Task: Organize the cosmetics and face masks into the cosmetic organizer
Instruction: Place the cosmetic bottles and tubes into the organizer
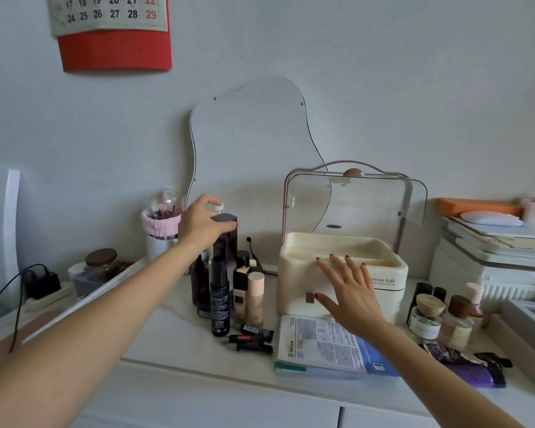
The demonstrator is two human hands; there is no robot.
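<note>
The cream cosmetic organizer stands at centre right with its clear lid raised and its top tray bare. My right hand is spread flat, fingers apart, against the organizer's front. My left hand grips the purple cap of a tall dark bottle in a cluster of bottles left of the organizer. Small dark tubes lie in front of that cluster. A stack of face masks lies flat before the organizer. Jars and bottles and a purple tube sit to the right.
A wavy mirror leans on the wall behind. A pink-banded brush holder and a brown-lidded jar stand at left beside a charger with cable. Stacked white boxes and a tray fill the right side.
</note>
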